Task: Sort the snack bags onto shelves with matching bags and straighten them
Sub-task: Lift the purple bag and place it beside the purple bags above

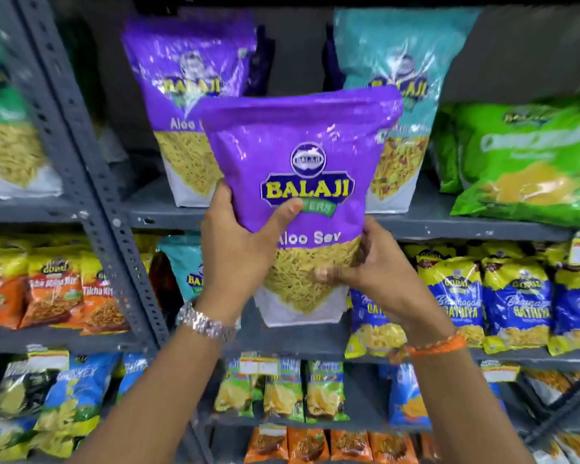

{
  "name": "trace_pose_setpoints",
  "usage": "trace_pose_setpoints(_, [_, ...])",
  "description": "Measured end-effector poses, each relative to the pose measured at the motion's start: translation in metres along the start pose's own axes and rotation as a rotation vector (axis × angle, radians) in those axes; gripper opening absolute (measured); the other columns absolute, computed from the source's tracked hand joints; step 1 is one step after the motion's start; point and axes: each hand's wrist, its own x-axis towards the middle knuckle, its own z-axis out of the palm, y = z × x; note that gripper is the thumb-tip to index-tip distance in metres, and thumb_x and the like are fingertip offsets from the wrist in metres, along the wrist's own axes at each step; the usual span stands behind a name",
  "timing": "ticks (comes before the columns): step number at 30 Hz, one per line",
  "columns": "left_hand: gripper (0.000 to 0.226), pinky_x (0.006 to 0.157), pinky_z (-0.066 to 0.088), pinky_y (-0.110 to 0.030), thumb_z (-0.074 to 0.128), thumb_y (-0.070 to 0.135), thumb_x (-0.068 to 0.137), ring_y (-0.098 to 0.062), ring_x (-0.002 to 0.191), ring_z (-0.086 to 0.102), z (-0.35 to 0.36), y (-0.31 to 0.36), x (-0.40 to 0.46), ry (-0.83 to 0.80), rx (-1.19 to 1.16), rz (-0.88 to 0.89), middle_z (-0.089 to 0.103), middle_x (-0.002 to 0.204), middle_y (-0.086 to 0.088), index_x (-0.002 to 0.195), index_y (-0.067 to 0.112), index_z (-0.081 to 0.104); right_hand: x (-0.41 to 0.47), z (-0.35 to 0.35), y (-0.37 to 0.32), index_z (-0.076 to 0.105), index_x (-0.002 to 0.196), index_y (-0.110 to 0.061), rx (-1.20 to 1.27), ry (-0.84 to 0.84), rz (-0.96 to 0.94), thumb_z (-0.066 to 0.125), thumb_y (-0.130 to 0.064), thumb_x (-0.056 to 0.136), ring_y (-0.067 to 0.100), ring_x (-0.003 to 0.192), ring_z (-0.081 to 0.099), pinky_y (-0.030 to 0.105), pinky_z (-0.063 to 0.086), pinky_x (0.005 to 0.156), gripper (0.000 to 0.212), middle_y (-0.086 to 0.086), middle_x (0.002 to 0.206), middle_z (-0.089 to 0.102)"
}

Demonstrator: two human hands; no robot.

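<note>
A purple Balaji Aloo Sev bag is held upright in front of the shelves, in both hands. My left hand grips its lower left edge with the thumb across the front. My right hand holds its lower right side, thumb on the clear window. Behind it on the upper shelf stands a matching purple Aloo Sev bag, and to the right of that a teal Balaji bag, partly hidden by the held bag.
Green bags lie at the upper shelf's right end. A grey perforated upright divides the racks. Blue and yellow Gopal bags and a teal bag fill the middle shelf; orange bags sit left. Lower shelves hold several small packets.
</note>
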Motion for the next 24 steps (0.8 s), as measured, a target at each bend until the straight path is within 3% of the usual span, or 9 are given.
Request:
trace_pose_setpoints(2, [0.069, 0.087, 0.062, -0.049, 0.086, 0.067, 0.061, -0.016, 0.093, 0.077, 0.004, 0.012, 0.031, 0.013, 0.002, 0.037, 0.079, 0.103, 0.007, 0.109, 0.022, 0.064, 0.018, 0.003, -0.019, 0.052, 0.124, -0.004, 0.012, 0.025, -0.053, 0.081, 0.012, 0.06, 0.011, 0.097, 0.074, 0.027, 0.062, 0.081, 0.072, 0.004, 0.111, 0.075])
trace_pose_setpoints(4, [0.082, 0.087, 0.06, -0.05, 0.079, 0.082, 0.054, -0.021, 0.092, 0.074, 0.009, 0.021, 0.059, 0.038, 0.047, 0.063, 0.078, 0.102, 0.003, 0.105, 0.02, 0.064, 0.037, 0.006, -0.036, 0.055, 0.112, -0.012, 0.004, 0.045, -0.094, 0.074, 0.022, 0.068, 0.002, 0.084, 0.074, 0.019, 0.06, 0.071, 0.059, -0.008, 0.091, 0.078])
trace_pose_setpoints(6, [0.08, 0.084, 0.06, -0.05, 0.078, 0.081, 0.053, -0.02, 0.084, 0.069, 0.013, 0.029, 0.084, 0.039, 0.092, 0.078, 0.076, 0.098, 0.0, 0.101, 0.018, 0.064, 0.056, 0.008, -0.048, 0.057, 0.101, -0.017, -0.011, 0.069, -0.128, 0.07, 0.024, 0.071, -0.004, 0.075, 0.073, 0.015, 0.057, 0.065, 0.052, -0.014, 0.079, 0.077])
trace_pose_setpoints(8, [0.079, 0.081, 0.06, -0.048, 0.077, 0.076, 0.055, -0.022, 0.08, 0.069, 0.018, 0.034, 0.103, 0.03, 0.11, 0.084, 0.077, 0.095, -0.001, 0.102, 0.013, 0.065, 0.076, 0.01, -0.053, 0.059, 0.104, -0.014, -0.044, 0.092, -0.144, 0.073, 0.021, 0.072, -0.001, 0.076, 0.073, 0.018, 0.059, 0.066, 0.049, -0.009, 0.087, 0.077])
trace_pose_setpoints(12, [0.093, 0.088, 0.055, -0.044, 0.07, 0.079, 0.057, -0.029, 0.093, 0.065, 0.027, 0.036, 0.126, 0.038, 0.177, 0.078, 0.07, 0.104, -0.008, 0.11, 0.003, 0.062, 0.109, 0.013, -0.054, 0.056, 0.113, -0.011, -0.125, 0.209, -0.157, 0.087, 0.004, 0.065, 0.014, 0.092, 0.074, 0.036, 0.063, 0.083, 0.059, 0.004, 0.103, 0.074])
trace_pose_setpoints(15, [0.093, 0.111, 0.044, -0.041, 0.077, 0.061, 0.079, -0.032, 0.134, 0.055, 0.034, 0.035, 0.132, 0.012, 0.189, 0.017, 0.057, 0.144, -0.017, 0.144, 0.0, 0.048, 0.123, 0.019, -0.05, 0.045, 0.125, -0.003, -0.131, 0.291, -0.143, 0.09, 0.0, 0.063, 0.031, 0.111, 0.069, 0.051, 0.059, 0.094, 0.077, 0.018, 0.121, 0.067])
trace_pose_setpoints(17, [0.089, 0.11, 0.041, -0.038, 0.075, 0.052, 0.087, -0.03, 0.14, 0.051, 0.039, 0.031, 0.135, -0.01, 0.201, -0.005, 0.053, 0.151, -0.019, 0.147, -0.005, 0.043, 0.132, 0.022, -0.042, 0.041, 0.122, -0.006, -0.126, 0.304, -0.137, 0.086, 0.006, 0.066, 0.034, 0.112, 0.067, 0.056, 0.057, 0.095, 0.073, 0.019, 0.122, 0.064])
trace_pose_setpoints(20, [0.079, 0.101, 0.044, -0.038, 0.074, 0.051, 0.088, -0.032, 0.132, 0.056, 0.04, 0.028, 0.139, -0.018, 0.246, -0.022, 0.058, 0.142, -0.021, 0.139, -0.005, 0.049, 0.144, 0.022, -0.032, 0.038, 0.122, -0.008, -0.117, 0.3, -0.126, 0.084, 0.007, 0.069, 0.037, 0.115, 0.065, 0.059, 0.055, 0.096, 0.072, 0.02, 0.125, 0.062])
trace_pose_setpoints(24, [0.062, 0.077, 0.042, -0.033, 0.08, 0.055, 0.08, -0.024, 0.091, 0.055, 0.037, 0.022, 0.15, -0.027, 0.263, -0.022, 0.059, 0.101, -0.008, 0.11, 0.006, 0.055, 0.152, 0.02, -0.026, 0.037, 0.13, -0.005, -0.153, 0.301, -0.124, 0.085, -0.002, 0.071, 0.034, 0.118, 0.064, 0.056, 0.055, 0.098, 0.076, 0.019, 0.129, 0.062])
